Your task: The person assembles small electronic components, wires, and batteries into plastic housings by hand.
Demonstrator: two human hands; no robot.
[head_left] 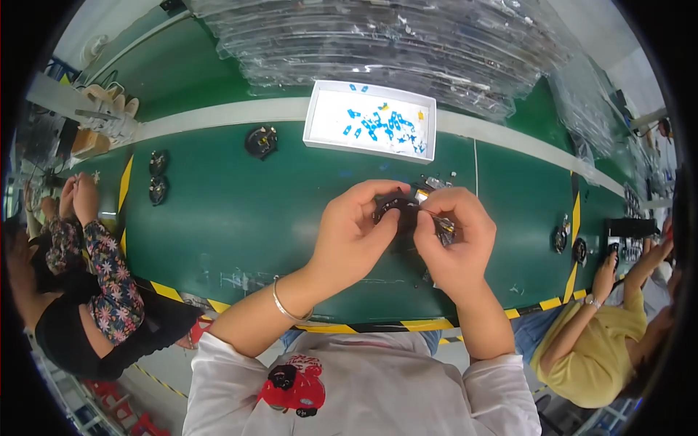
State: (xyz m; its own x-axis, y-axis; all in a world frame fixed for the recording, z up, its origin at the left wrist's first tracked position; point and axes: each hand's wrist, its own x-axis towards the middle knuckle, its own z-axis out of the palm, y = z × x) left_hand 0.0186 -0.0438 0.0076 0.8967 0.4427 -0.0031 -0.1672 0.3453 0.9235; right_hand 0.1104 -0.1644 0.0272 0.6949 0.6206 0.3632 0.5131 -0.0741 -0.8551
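Note:
A small black plastic housing (389,204) is held up over the green bench in front of me. My left hand (347,236) grips it between thumb and fingers from the left side. Close against its right edge, my right hand (465,238) has thumb and forefinger pinched together; what they hold is too small to make out. Behind and below the right fingers lie loose small parts (445,231), some metallic and some with yellow bits, partly covered by the hand.
A white open box (313,136) with blue pieces stands at the bench's back edge. Black round assemblies (261,142) lie at left, with another (560,237) at right. Clear plastic trays (392,43) are stacked beyond. Co-workers sit on both sides, a floral sleeve (113,291) at left.

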